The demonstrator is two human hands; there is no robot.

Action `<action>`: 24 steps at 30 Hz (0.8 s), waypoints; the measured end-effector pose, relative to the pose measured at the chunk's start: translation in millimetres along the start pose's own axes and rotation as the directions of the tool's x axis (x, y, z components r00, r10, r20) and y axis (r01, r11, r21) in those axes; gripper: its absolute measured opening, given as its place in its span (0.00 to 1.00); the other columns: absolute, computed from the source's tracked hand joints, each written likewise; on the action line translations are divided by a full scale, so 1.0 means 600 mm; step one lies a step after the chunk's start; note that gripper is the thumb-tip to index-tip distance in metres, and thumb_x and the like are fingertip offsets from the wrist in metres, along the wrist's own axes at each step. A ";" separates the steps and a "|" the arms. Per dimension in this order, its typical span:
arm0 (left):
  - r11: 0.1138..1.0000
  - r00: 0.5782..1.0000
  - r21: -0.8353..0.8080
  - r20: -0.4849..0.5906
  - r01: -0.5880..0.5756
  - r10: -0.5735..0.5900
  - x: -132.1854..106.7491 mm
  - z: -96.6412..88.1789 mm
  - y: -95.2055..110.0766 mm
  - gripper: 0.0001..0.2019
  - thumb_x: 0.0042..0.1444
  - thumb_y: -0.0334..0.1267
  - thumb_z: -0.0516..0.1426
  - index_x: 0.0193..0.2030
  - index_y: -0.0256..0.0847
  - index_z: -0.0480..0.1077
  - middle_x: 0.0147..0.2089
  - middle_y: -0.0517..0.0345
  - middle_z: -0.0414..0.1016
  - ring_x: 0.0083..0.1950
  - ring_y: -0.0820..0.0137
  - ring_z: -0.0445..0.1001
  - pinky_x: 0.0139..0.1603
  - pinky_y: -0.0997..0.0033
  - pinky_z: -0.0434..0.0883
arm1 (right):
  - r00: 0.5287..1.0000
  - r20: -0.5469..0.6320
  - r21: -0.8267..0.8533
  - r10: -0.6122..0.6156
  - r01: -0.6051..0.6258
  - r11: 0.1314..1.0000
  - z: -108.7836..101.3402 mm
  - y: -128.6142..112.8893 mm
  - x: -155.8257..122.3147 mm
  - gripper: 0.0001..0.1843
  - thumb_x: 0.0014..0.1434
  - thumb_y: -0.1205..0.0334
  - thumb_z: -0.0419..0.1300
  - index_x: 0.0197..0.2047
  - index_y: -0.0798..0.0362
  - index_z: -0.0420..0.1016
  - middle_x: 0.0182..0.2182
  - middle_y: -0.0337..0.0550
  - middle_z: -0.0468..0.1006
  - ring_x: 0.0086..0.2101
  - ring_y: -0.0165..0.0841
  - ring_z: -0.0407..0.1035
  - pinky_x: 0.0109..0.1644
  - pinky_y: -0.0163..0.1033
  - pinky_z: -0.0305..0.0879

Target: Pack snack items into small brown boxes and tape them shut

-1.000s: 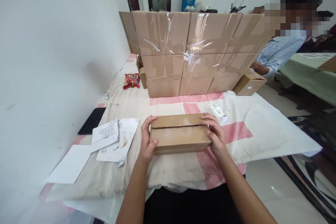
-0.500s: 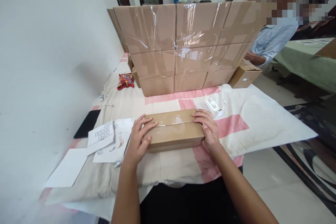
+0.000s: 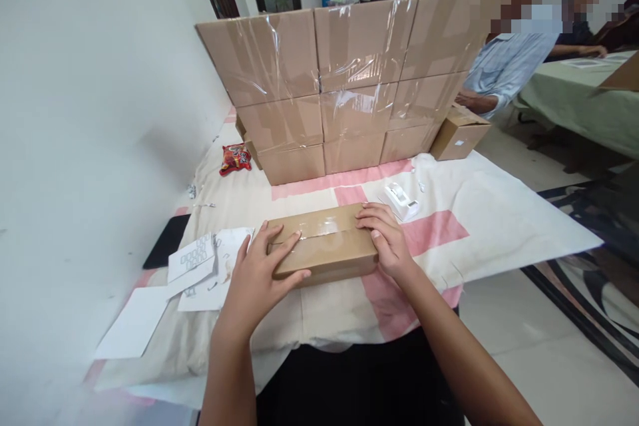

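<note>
A long brown cardboard box point(image 3: 334, 254) lies on the cloth in front of me, with a strip of clear tape along its top seam. My left hand point(image 3: 258, 276) rests over the box's left end, fingers spread on the top and thumb stretched along the near upper edge. At the opposite end, my right hand point(image 3: 388, 241) grips the right side, its fingers on the top and its thumb by the near corner. Just behind the right hand sits a small white tape dispenser point(image 3: 401, 202).
A wall of taped cardboard boxes point(image 3: 357, 106) stands at the back. A smaller box point(image 3: 458, 136) is at its right, near a person in a light blue shirt point(image 3: 512, 73). A red packet point(image 3: 235, 158), white papers point(image 3: 132, 321) and a black flat object point(image 3: 166, 241) lie leftward.
My left hand has spread its fingers and moved its thumb out along the box's near edge. My right hand stays at the right end. The view has shifted slightly.
</note>
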State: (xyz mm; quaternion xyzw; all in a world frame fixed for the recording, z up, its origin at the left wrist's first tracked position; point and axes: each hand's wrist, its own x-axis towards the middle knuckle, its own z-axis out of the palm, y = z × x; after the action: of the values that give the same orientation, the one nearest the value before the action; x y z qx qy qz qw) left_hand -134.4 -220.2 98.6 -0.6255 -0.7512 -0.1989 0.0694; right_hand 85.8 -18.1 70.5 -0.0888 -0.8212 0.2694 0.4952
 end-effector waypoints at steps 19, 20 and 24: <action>0.994 0.991 0.105 -0.135 0.027 -0.013 0.107 0.051 -0.061 0.22 0.64 0.52 0.59 0.62 0.50 0.72 0.68 0.45 0.69 0.66 0.44 0.69 0.58 0.42 0.73 | 0.783 -0.366 -0.059 0.503 -0.558 0.827 -0.112 0.153 0.002 0.16 0.63 0.51 0.53 0.40 0.51 0.77 0.44 0.49 0.78 0.49 0.45 0.70 0.59 0.55 0.65; 0.994 0.991 0.110 -0.132 0.023 -0.009 0.114 0.052 -0.065 0.22 0.64 0.53 0.58 0.62 0.50 0.72 0.67 0.46 0.69 0.64 0.44 0.71 0.58 0.43 0.73 | 0.753 -0.364 -0.052 0.548 -0.604 0.795 -0.128 0.172 -0.002 0.16 0.62 0.50 0.53 0.35 0.51 0.76 0.39 0.48 0.77 0.44 0.44 0.71 0.55 0.53 0.67; 0.998 0.994 0.064 -0.112 0.020 -0.013 0.132 0.060 -0.080 0.24 0.63 0.57 0.55 0.61 0.50 0.72 0.67 0.47 0.68 0.59 0.45 0.74 0.54 0.44 0.74 | 0.734 -0.302 -0.038 0.608 -0.647 0.762 -0.144 0.220 -0.022 0.18 0.59 0.48 0.52 0.28 0.51 0.73 0.32 0.44 0.76 0.35 0.40 0.72 0.45 0.47 0.68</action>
State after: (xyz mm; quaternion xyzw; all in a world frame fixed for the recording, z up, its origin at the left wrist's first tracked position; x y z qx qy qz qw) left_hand -191.9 -140.6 83.6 -0.6047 -0.7574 -0.2095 0.1297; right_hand 150.6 117.9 21.9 -0.4317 -0.6834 0.3476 0.4751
